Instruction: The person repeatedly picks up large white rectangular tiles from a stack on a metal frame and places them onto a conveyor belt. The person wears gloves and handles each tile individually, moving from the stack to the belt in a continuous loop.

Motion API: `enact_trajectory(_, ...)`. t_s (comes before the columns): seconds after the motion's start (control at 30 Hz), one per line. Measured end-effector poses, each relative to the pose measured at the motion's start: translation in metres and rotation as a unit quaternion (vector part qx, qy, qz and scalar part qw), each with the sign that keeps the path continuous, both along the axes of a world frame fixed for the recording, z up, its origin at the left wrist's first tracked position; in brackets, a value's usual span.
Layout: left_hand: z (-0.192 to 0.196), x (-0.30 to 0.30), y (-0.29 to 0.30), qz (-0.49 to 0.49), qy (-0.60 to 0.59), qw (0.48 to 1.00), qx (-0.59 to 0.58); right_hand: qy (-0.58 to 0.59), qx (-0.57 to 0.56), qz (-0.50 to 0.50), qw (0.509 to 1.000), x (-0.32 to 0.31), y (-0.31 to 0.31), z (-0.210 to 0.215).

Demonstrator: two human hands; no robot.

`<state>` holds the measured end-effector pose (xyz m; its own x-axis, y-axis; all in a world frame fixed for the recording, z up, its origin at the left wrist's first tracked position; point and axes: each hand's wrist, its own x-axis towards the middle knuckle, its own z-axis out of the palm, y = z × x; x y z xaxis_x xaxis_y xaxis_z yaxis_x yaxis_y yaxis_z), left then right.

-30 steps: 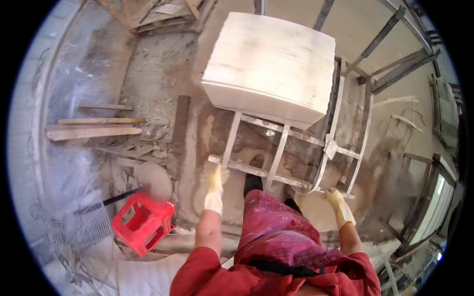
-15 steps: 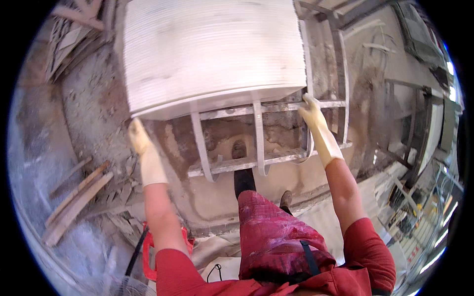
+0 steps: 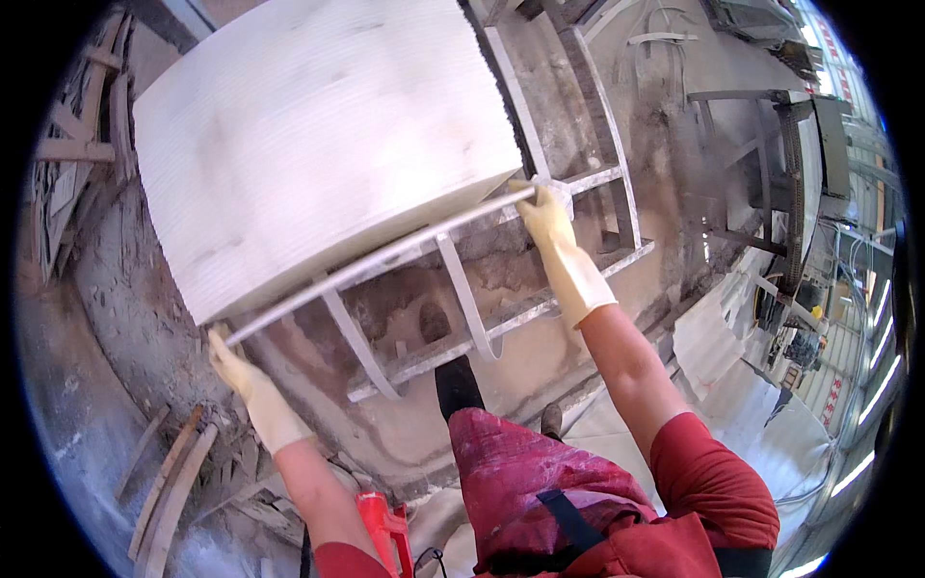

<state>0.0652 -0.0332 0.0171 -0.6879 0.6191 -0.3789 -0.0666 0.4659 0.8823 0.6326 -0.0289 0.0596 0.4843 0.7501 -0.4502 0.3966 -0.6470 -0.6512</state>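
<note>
Both gloved hands moved outward along front rail of metal cart frame (image 3: pixel 414 289). Left hand (image 3: pixel 236 371) closed around rail's left end, right hand (image 3: pixel 549 217) closed around right end. Big white stone block (image 3: pixel 318 144) sits on frame, just behind rail. Red crate (image 3: pixel 385 530) near person's legs.
</note>
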Motion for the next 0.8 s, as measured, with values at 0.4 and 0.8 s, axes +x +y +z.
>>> enact_trajectory(0.4,-0.033,-0.043,-0.045,0.006,-0.17,0.985,0.021,0.235,0.194,-0.039,0.952,0.007,-0.075,-0.04)
enact_trajectory(0.8,0.058,0.047,-0.198,0.014,-0.197,0.979,-0.049,0.147,0.092,-0.263,0.949,0.059,-0.291,0.168)
